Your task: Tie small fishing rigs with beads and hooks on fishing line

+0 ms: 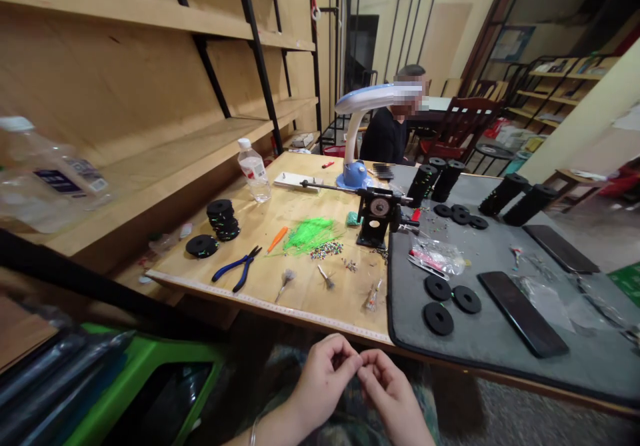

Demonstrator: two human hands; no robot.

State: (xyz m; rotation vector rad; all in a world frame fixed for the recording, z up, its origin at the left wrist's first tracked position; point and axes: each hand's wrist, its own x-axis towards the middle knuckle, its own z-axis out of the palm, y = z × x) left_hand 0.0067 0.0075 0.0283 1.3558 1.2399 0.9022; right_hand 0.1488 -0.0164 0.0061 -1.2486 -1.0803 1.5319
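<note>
Just in front of the table's near edge, my left hand [324,378] and my right hand [389,389] meet above my lap. Both have thumb and fingers pinched, tips almost touching. Whatever lies between them is too small to make out. On the wooden table [200,269] beyond are blue-handled pliers [245,274], an orange pointed tool [277,239], a heap of green strands [307,234] and a pile of small coloured beads [327,251]. Small bundles of fine wire-like pieces [327,277] lie nearest the hands. Behind them stands a black clamp-like device [375,216] with a long rod.
A grey mat [370,339] covers the right side, with black foam discs [439,318], a dark phone [523,313] and tweezers [428,267]. Stacked discs [223,219], a water bottle [254,171] and a lamp [354,174] stand farther back. A person [384,136] sits behind the table.
</note>
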